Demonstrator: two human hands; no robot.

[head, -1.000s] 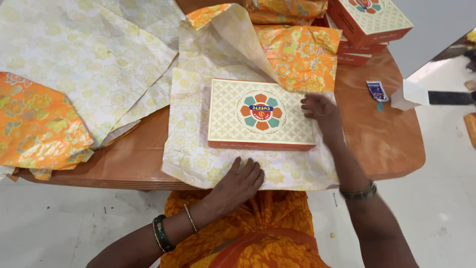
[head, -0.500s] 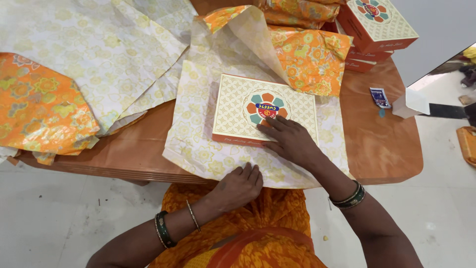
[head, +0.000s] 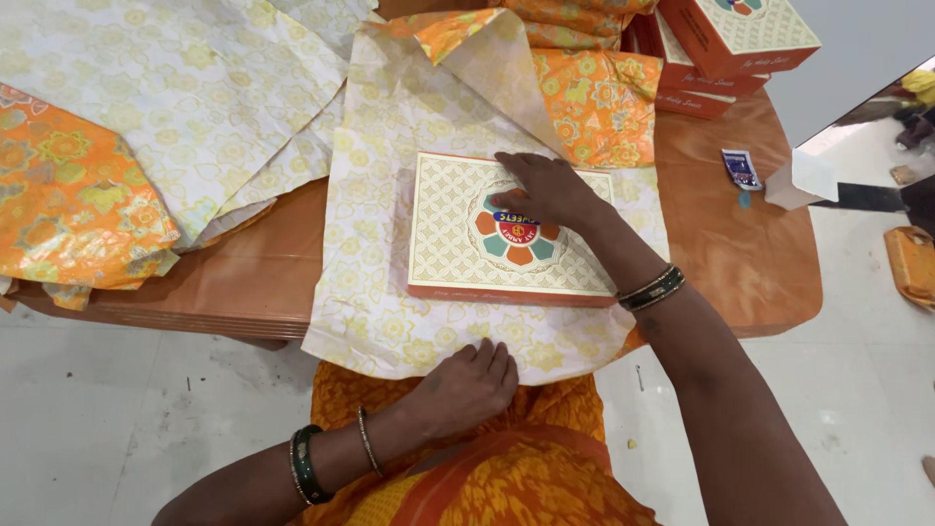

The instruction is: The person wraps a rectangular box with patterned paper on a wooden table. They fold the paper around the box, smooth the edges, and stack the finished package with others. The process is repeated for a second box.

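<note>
Right hand (head: 545,190) slid up the box (head: 458,234) lid, flat, grip released; left hand (head: 467,382) pins paper (head: 375,292) edge.

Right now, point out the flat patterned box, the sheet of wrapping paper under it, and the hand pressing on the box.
flat patterned box (head: 443,229), head view, on the bare left part of its lid.
wrapping paper (head: 375,292), head view, on the pale flowered area left of the box.
right hand (head: 545,190), head view, on the back of the hand.

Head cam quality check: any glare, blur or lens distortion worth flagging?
Head view: soft, even light; weak shadows under the right hand on the cream patterned flat box. Mild sheen on the glossy brown table. Table edges bow, so wide-angle distortion. Left hand and pale floral wrapping paper look sharp.
</note>
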